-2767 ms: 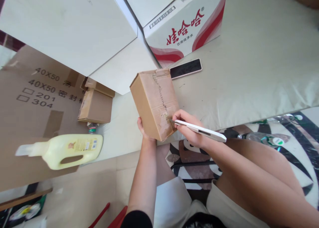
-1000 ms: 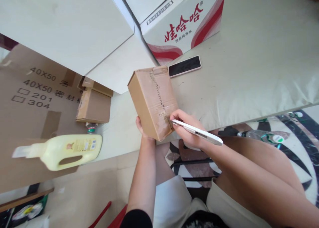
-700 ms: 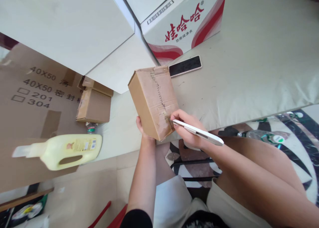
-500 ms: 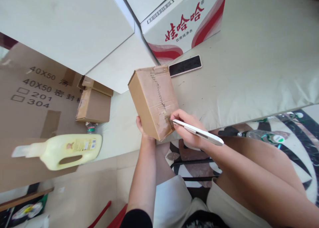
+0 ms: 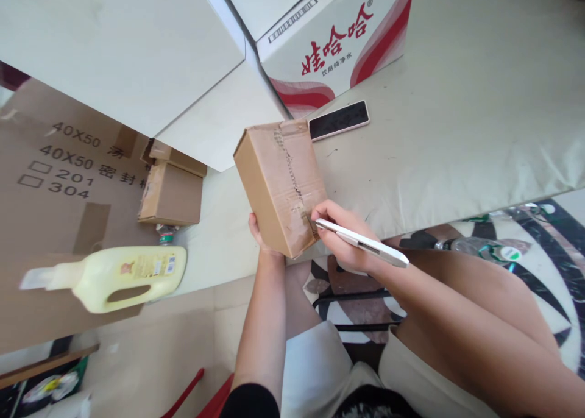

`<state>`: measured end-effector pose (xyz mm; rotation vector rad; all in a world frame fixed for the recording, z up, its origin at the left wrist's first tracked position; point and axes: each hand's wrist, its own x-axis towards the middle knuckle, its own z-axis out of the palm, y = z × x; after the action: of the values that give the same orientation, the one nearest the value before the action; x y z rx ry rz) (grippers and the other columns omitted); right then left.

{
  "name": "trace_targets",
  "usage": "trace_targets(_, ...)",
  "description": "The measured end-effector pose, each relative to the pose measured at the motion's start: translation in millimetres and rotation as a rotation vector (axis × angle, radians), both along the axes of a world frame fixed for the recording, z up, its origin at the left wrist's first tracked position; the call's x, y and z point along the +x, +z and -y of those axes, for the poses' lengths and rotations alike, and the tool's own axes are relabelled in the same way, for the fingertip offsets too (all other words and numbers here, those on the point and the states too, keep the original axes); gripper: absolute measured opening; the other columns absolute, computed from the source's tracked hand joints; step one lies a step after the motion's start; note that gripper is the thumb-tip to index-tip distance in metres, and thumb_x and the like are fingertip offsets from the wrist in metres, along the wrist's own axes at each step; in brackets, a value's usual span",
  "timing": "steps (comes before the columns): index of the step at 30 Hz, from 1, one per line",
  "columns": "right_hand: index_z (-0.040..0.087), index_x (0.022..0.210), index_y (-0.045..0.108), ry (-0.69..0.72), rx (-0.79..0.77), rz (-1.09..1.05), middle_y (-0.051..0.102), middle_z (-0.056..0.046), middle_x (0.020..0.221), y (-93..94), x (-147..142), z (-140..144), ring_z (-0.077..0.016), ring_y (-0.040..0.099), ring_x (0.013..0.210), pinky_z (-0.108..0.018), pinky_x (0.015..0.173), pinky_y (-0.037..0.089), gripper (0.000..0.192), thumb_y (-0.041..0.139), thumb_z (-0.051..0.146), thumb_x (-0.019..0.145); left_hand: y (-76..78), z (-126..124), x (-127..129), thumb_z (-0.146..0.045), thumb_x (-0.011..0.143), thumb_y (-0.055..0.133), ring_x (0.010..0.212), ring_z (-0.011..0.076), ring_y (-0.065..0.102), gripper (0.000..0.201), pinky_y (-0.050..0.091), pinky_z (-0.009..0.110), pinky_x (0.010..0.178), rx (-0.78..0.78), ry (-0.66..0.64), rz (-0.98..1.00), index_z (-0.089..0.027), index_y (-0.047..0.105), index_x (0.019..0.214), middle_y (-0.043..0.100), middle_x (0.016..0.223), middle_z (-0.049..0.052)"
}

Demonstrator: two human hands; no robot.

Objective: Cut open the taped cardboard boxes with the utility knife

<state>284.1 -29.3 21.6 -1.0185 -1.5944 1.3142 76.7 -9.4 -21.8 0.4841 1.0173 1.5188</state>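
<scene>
A small brown cardboard box [image 5: 278, 183] with a taped seam down its top stands tilted on the near edge of a pale green mat [image 5: 457, 119]. My left hand [image 5: 258, 235] grips the box from below at its near end; most of its fingers are hidden behind the box. My right hand [image 5: 340, 235] holds a white utility knife [image 5: 365, 243] like a pen. The knife's tip touches the tape at the box's near right corner.
A black phone [image 5: 339, 119] lies just beyond the box. A white carton with red lettering [image 5: 338, 40] stands behind it. On the left floor are a yellow jug [image 5: 123, 276], a small brown box [image 5: 171, 192] and flat cardboard [image 5: 50, 180]. A plastic bottle [image 5: 479, 248] lies at right.
Almost nothing differs. The view shifts slightly; the knife tip stays at the same corner of the box and both hands keep their hold.
</scene>
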Motion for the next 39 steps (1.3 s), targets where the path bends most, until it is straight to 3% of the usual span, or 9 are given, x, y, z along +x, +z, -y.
trace_targets(7,0.025,0.091,0.048,0.004,0.002,-0.003,0.057,0.004,0.070,0.1,0.0,0.5,-0.0154,0.047,0.061,-0.029,0.062,0.034,0.015,0.047,0.024,0.076,-7.4,-1.5,-5.1,-0.075,0.082,0.050,0.127,0.0340,0.063,0.069,0.050,0.049,0.109,-0.013,-0.003,0.009,-0.021,0.074,0.117,0.078,0.114,0.009)
trace_targets(16,0.025,0.090,0.046,-0.007,0.022,-0.015,0.054,0.005,0.065,1.3,-1.3,0.6,-0.0154,0.045,0.059,-0.029,0.061,0.034,0.014,0.046,0.027,0.076,-1.1,-0.6,0.6,-0.075,0.082,0.050,0.131,0.0352,0.060,0.068,0.048,0.051,0.111,-0.025,0.011,-0.013,-0.022,0.073,0.119,0.077,0.116,0.010)
trace_targets(26,0.025,0.090,0.046,-0.001,-0.004,-0.017,0.054,0.004,0.066,7.0,0.4,1.1,-0.0159,0.046,0.060,-0.030,0.063,0.035,0.014,0.046,0.026,0.076,-3.1,-2.0,-0.4,-0.073,0.082,0.052,0.128,0.0320,0.062,0.066,0.049,0.046,0.109,-0.027,0.025,0.000,-0.022,0.073,0.117,0.078,0.114,0.008)
trace_targets(39,0.025,0.091,0.047,-0.005,-0.009,-0.007,0.056,0.004,0.067,4.9,0.2,1.7,-0.0156,0.047,0.060,-0.029,0.062,0.035,0.016,0.046,0.026,0.075,-5.5,-2.1,-2.0,-0.075,0.080,0.052,0.135,0.0338,0.057,0.068,0.047,0.048,0.112,-0.033,0.036,-0.012,-0.022,0.073,0.117,0.076,0.121,0.009)
